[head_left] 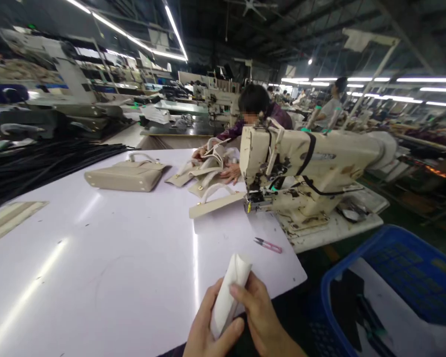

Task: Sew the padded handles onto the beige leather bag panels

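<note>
A white, soft-looking folded bundle (228, 292) is held tilted between both hands at the front edge of the white tabletop; its exact kind is not clear. The fingers and thumb of my left hand (208, 322) wrap its left side and lower end. On the other side, my right hand (262, 312) grips it near the upper end, thumb laid across the front. Pink-handled thread snips (268, 245) lie on the table beyond my right hand. Farther off, a beige flat bag piece with a handle (215, 204) lies by the sewing machine (297, 158).
A beige handbag (126, 176) lies on its side at the table's far part. Across the table, a person's hands (230, 173) touch a pile of beige bag pieces (196, 176). Black strips (52, 166) lie far left. A blue basket (379, 243) stands at right below the tabletop.
</note>
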Motion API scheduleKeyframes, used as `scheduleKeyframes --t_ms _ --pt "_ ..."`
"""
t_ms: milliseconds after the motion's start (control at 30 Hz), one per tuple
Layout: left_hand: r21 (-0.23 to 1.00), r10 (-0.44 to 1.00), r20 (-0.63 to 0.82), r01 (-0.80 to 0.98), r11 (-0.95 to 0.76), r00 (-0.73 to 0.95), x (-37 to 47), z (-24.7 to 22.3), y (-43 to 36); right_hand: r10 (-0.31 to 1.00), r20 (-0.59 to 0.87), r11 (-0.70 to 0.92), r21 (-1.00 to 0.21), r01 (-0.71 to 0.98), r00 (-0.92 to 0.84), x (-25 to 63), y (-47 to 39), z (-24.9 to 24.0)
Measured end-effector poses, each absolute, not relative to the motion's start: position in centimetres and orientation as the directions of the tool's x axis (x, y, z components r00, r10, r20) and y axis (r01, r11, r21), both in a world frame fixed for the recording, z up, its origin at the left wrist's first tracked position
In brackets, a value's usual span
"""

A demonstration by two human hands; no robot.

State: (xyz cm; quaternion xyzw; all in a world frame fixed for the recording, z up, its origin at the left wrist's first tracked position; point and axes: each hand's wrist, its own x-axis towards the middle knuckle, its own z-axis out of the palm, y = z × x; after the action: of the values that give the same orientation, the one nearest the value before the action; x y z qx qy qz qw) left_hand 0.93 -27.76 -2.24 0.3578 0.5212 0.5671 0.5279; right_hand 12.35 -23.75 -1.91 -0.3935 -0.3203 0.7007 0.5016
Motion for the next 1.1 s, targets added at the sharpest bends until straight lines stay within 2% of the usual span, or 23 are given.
scheduleKeyframes --t_ms 100,200,300,400,500,700,767,833,967,1033,1100 --pt "0.983 0.966 -0.167 -0.108 0.147 -0.197 2.6 -2.1 -26.1 0.955 -0.276 -0.289 -0.774 -0.564 -0.111 13.8 -23.2 -2.9" --pt "0.972 0.961 -0.225 -0.108 0.210 -0.163 3.0 -2.2 -25.1 0.927 -0.342 -0.346 -0.620 -0.704 -0.154 14.6 -23.1 -3.5" --pt "0.912 0.927 -0.334 -0.308 0.272 -0.172 3.0 -2.5 -24.6 0.861 -0.403 -0.481 -0.445 -0.755 -0.310 14.9 -23.1 -3.9" --pt "0.720 0.849 -0.502 -0.621 0.308 -0.161 2.2 -2.9 -24.2 0.792 -0.461 -0.581 -0.369 -0.726 -0.400 15.2 -23.2 -4.4" --pt "0.534 0.785 -0.597 -0.812 0.235 -0.165 -0.3 -3.4 -23.6 0.792 -0.512 -0.566 -0.410 -0.715 -0.334 16.0 -23.3 -5.0" --pt "0.520 0.824 -0.455 -0.852 -0.062 -0.338 -6.0 -2.6 -22.9 0.792 -0.543 -0.584 -0.541 -0.606 -0.278 18.1 -23.1 -5.5" --pt "0.464 0.801 -0.460 -0.873 -0.151 -0.383 -6.4 -2.0 -22.7 0.816 -0.517 -0.561 -0.606 -0.564 -0.257 18.6 -23.0 -5.4" --pt "0.382 0.838 -0.398 -0.898 -0.217 -0.372 -6.3 -1.6 -22.6 0.843 -0.499 -0.528 -0.690 -0.496 -0.202 18.9 -23.0 -5.1" --pt "0.300 0.959 -0.171 -0.939 -0.167 -0.225 -5.8 -1.7 -22.9 0.897 -0.436 -0.432 -0.831 -0.350 -0.074 19.0 -22.8 -3.8" --pt "0.314 0.972 -0.131 -0.938 -0.144 -0.193 -6.0 -1.6 -23.4 0.898 -0.434 -0.433 -0.835 -0.340 -0.077 18.9 -22.7 -3.2" --pt "0.328 0.975 -0.124 -0.935 -0.137 -0.187 -6.7 -1.2 -24.0 0.872 -0.465 -0.487 -0.789 -0.374 -0.155 19.0 -22.5 -3.1"
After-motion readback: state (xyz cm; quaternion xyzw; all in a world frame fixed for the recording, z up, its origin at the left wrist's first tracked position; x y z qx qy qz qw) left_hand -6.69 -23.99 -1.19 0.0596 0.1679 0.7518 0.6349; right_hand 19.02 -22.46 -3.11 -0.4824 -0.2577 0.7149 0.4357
